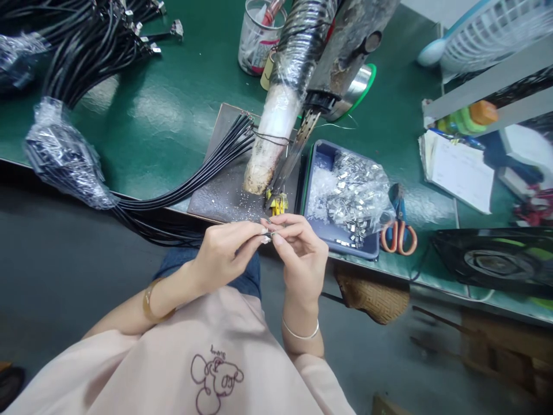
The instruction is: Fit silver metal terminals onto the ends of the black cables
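My left hand (224, 248) and my right hand (302, 248) meet in front of the table edge, fingertips closed together. Between them they pinch a small dark piece (269, 234) with shiny bits; fingers hide most of it, so its exact kind is unclear. Just beyond my fingertips is the yellow and black tip (277, 203) of a tool beneath a plastic-wrapped tube (276, 124). Black cables (185, 187) run from a wrapped bundle (64, 153) onto a dark mat (211, 199) with white crumbs. Other cables of the bundle pass behind my left wrist.
A blue tray (370, 251) right of the mat holds a plastic bag (358, 184) of small metal parts. Orange-handled cutters (400, 230) lie beside it. Farther off are a cup (259, 43), a solder spool (356, 92), papers (460, 167) and more cables (95, 52).
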`<state>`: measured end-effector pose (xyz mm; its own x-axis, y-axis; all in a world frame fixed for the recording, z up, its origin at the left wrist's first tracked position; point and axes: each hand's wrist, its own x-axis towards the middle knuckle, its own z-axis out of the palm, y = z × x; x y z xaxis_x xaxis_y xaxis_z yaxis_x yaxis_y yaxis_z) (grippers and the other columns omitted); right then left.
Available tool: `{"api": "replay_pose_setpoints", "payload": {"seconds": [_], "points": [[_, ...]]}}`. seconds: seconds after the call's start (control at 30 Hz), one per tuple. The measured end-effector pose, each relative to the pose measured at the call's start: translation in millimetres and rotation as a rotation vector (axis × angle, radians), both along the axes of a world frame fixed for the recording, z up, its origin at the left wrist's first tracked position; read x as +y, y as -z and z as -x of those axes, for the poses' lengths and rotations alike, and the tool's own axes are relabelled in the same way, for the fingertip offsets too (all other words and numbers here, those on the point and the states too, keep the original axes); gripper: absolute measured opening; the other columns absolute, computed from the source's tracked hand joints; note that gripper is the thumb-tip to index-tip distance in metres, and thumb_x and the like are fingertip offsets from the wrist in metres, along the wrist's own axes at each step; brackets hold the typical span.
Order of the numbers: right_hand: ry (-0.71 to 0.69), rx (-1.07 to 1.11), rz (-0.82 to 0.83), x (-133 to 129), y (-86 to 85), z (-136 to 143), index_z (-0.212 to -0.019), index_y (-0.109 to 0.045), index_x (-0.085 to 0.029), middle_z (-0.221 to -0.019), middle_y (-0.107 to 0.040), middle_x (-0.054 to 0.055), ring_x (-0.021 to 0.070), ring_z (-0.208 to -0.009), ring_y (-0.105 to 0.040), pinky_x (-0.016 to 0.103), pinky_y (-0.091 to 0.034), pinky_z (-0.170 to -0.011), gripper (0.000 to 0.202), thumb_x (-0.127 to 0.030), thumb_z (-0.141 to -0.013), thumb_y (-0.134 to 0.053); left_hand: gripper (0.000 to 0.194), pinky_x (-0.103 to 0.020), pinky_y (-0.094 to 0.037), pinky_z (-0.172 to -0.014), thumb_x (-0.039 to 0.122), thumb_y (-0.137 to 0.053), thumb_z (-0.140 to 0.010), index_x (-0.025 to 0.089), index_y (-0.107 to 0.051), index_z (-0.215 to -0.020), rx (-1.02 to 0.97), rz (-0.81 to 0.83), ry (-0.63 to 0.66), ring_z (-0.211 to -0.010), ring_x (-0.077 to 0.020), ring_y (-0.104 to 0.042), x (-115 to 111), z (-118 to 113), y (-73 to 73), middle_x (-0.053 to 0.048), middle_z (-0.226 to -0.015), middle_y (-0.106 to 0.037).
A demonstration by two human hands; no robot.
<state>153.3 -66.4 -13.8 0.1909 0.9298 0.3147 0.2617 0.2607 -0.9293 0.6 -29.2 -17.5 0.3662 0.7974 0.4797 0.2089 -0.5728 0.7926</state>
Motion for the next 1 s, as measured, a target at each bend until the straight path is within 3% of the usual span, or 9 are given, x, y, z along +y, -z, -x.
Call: {"api": "replay_pose_setpoints", "payload": {"seconds": [0.17, 0.33, 0.5, 0.63, 0.87, 1.0], "points": [[0.162, -0.151, -0.142, -6, 2.6, 10, -0.087, -0.071, -0.025, -0.103, -0.076, 0.004, 0.0203, -0.095, -0.077, 0.038, -0.067, -0.084, 0.012, -0.013, -0.089, -0.069, 0.022, -0.019, -0.039, -0.049, 0.022, -0.053, -0.098, 0.018, -0.059, -0.077, -0.144, 0.499, 0.117, -0.048, -0.0073, -0.048, -7, -1, -9.6, 0.004, -0.057, -0.057], [0.067, -0.108, -0.043, -2, 3.4, 7, -0.088, -0.073, -0.024, -0.098, -0.076, 0.003, 0.0190, -0.088, -0.078, 0.033, -0.067, -0.074, 0.008, -0.017, -0.091, -0.069, 0.018, -0.019, -0.042, -0.049, 0.032, -0.068, -0.087, 0.016, -0.065, -0.079, -0.341, 0.840, 0.206, -0.049, -0.0078, -0.050, 5, 6, -13.8, 0.004, -0.056, -0.056], [0.228, -0.202, -0.242, -3, 4.4, 3, -0.104, -0.072, -0.026, -0.101, -0.078, 0.004, 0.0195, -0.097, -0.077, 0.036, -0.066, -0.081, 0.019, -0.013, -0.097, -0.060, 0.015, -0.018, -0.041, -0.049, 0.028, -0.075, -0.078, 0.014, -0.069, -0.074, -0.345, 0.840, 0.099, -0.052, -0.0072, -0.047, 13, 6, -10.6, 0.002, -0.058, -0.059], [0.178, -0.392, -0.381, -6, 7.7, 4, -0.107, -0.070, -0.028, -0.099, -0.081, 0.003, 0.0197, -0.089, -0.078, 0.035, -0.066, -0.075, 0.022, -0.011, -0.093, -0.067, 0.015, -0.018, -0.043, -0.050, 0.027, -0.076, -0.076, 0.014, -0.070, -0.073, -0.346, 0.796, 0.073, -0.053, -0.0079, -0.050, 16, 4, -9.8, 0.001, -0.059, -0.061], [0.196, -0.260, -0.238, 5, 16.6, 3, -0.094, -0.068, -0.025, -0.094, -0.079, 0.003, 0.0186, -0.086, -0.078, 0.033, -0.066, -0.072, 0.011, -0.014, -0.092, -0.067, 0.013, -0.021, -0.049, -0.056, 0.025, -0.069, -0.079, 0.014, -0.074, -0.073, -0.327, 0.758, 0.054, -0.057, -0.0109, -0.056, 19, 2, -8.4, -0.001, -0.061, -0.066], [0.176, -0.320, -0.310, 9, 16.7, 3, -0.094, -0.067, -0.025, -0.095, -0.080, 0.002, 0.0175, -0.088, -0.078, 0.033, -0.066, -0.078, 0.017, -0.009, -0.089, -0.071, 0.012, -0.022, -0.054, -0.063, 0.023, -0.069, -0.078, 0.014, -0.073, -0.071, -0.353, 0.744, 0.055, -0.064, -0.0122, -0.063, 21, -1, -9.3, -0.003, -0.070, -0.073]]}}
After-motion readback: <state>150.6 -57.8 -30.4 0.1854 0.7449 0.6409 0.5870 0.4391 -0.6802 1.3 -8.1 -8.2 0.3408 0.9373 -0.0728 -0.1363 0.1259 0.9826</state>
